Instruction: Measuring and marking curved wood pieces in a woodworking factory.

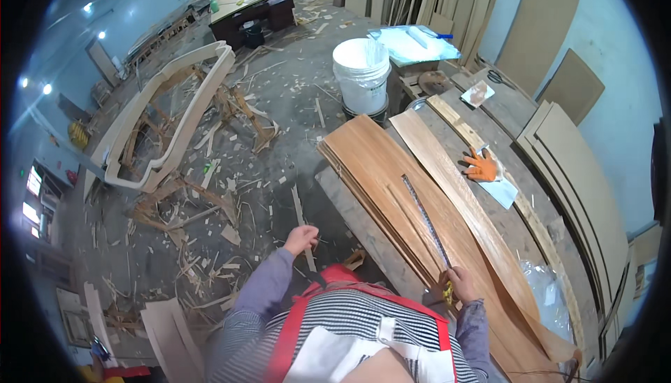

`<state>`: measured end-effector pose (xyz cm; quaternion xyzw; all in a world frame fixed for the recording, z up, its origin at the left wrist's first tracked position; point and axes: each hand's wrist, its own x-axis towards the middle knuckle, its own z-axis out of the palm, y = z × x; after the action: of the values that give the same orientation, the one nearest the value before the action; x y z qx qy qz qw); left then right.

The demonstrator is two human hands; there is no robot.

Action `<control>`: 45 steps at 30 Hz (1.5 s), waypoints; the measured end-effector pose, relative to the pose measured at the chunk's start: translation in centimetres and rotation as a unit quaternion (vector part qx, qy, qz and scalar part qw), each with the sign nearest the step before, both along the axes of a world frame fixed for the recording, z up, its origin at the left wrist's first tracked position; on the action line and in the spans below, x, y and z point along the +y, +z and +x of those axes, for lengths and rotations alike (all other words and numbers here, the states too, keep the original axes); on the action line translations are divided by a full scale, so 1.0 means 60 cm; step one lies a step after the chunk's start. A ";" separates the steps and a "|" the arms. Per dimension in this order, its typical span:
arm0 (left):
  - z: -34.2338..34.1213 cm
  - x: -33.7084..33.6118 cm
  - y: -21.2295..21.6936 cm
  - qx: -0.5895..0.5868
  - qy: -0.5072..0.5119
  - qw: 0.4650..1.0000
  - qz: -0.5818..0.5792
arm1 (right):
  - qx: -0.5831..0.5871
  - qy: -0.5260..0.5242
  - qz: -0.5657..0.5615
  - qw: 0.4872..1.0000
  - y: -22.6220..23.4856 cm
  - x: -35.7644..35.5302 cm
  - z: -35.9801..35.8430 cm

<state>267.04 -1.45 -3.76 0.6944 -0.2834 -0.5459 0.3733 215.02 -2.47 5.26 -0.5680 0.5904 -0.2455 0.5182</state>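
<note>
My right hand (462, 284) is closed around a tape measure with a yellow case (448, 292). Its dark blade (424, 214) stretches away from the hand, over a stack of reddish-brown wood veneer sheets (370, 149). A separate, paler veneer sheet (447, 173) lies to the right of the stack, curling up in places. My left hand (301, 240) is held off to the left of the worktable, above the littered floor. Its fingers are curled together; whether anything small is between them cannot be made out.
Beyond the veneer stand a white bucket (360, 79) and a side table with a blue-white sheet (416, 44). An orange glove (481, 165) lies near a long wooden strip (538, 236). Leftward, a curved wooden frame (210, 68) rests on trestles. Scraps cover the floor; boards lean against the right wall.
</note>
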 end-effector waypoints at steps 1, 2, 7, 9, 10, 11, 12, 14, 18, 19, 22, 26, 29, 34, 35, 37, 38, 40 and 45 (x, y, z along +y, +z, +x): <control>0.010 -0.043 0.011 -0.042 -0.044 0.998 -0.027 | 0.000 -0.012 0.013 1.000 0.003 -0.003 0.004; 0.023 -0.085 0.020 -0.052 -0.049 0.996 -0.048 | 0.014 -0.019 0.009 1.000 0.003 -0.003 0.006; 0.057 -0.331 0.052 -0.271 -0.070 0.930 -0.237 | 0.060 -0.054 0.034 0.996 -0.011 -0.009 0.011; 0.064 -0.411 0.063 -0.306 -0.094 0.913 -0.254 | 0.066 -0.076 0.053 0.993 -0.012 -0.009 0.023; 0.064 -0.446 0.065 -0.339 -0.088 0.902 -0.254 | 0.087 -0.080 0.051 0.992 -0.010 -0.010 0.030; 0.064 -0.477 0.065 -0.327 -0.100 0.906 -0.250 | 0.111 -0.081 0.049 0.989 -0.005 -0.012 0.036; 0.066 -0.502 0.064 -0.387 -0.117 0.876 -0.263 | 0.146 -0.085 0.054 0.984 0.001 -0.017 0.043; 0.072 -0.537 0.060 -0.506 -0.153 0.805 -0.270 | 0.146 -0.078 0.052 0.985 0.015 -0.034 0.063; 0.088 -0.571 0.053 -0.502 -0.217 0.816 -0.189 | 0.134 -0.068 0.050 0.987 0.023 -0.101 0.156; 0.090 -0.575 0.052 -0.489 -0.236 0.821 -0.176 | 0.131 -0.058 0.040 0.989 0.023 -0.124 0.182; 0.098 -0.582 0.050 -0.488 -0.248 0.818 -0.178 | 0.108 -0.007 0.019 0.994 0.005 -0.202 0.259; 0.110 -0.603 0.052 -0.452 -0.246 0.842 -0.162 | 0.119 0.070 -0.014 0.990 -0.040 -0.292 0.344; 0.115 -0.614 0.056 -0.435 -0.275 0.845 -0.143 | 0.120 0.078 0.002 0.990 -0.044 -0.315 0.363; 0.101 -0.592 0.075 -0.443 -0.234 0.841 -0.205 | 0.135 0.098 0.015 0.986 -0.019 -0.342 0.366; 0.095 -0.584 0.079 -0.434 -0.243 0.843 -0.202 | 0.142 0.092 0.022 0.985 -0.014 -0.347 0.366; 0.083 -0.568 0.087 -0.451 -0.210 0.827 -0.261 | 0.157 0.110 0.026 0.981 -0.006 -0.360 0.366; 0.077 -0.561 0.090 -0.459 -0.188 0.814 -0.303 | 0.161 0.118 0.025 0.980 -0.003 -0.367 0.365; 0.067 -0.547 0.096 -0.471 -0.213 0.805 -0.290 | 0.168 0.119 0.034 0.978 0.004 -0.379 0.366; 0.036 -0.515 0.100 -0.474 -0.272 0.784 -0.292 | 0.203 0.135 0.041 0.969 0.020 -0.395 0.362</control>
<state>269.21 -32.32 2.23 0.6176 -0.7480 -0.1176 0.2128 236.77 -26.18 6.46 -0.6585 0.6109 -0.0286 0.4387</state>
